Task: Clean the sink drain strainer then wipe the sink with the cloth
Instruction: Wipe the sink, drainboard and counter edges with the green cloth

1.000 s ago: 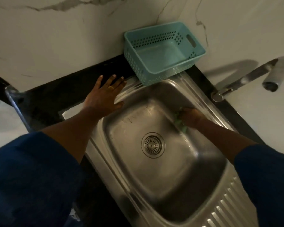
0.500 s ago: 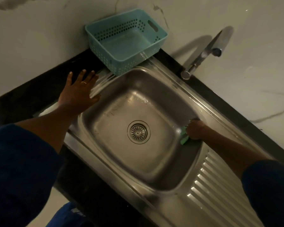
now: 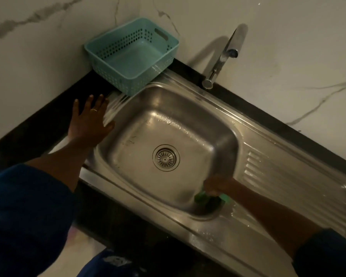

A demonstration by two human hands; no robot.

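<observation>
A stainless steel sink fills the middle of the view, with the round drain strainer seated in its floor. My right hand is down in the basin's near right corner, gripping a green cloth pressed against the steel; a second bit of green shows at the basin's edge beside my wrist. My left hand lies flat with fingers spread on the black counter and the sink's left rim.
A teal perforated basket, empty, stands on the sink's back left corner against the marble wall. A chrome tap rises at the back. The ribbed drainboard is wet at right. The black counter edge runs along the left.
My right hand has slid the cloth along the basin's right side toward the near corner. The left hand has stayed planted on the rim. The camera view has shifted.
</observation>
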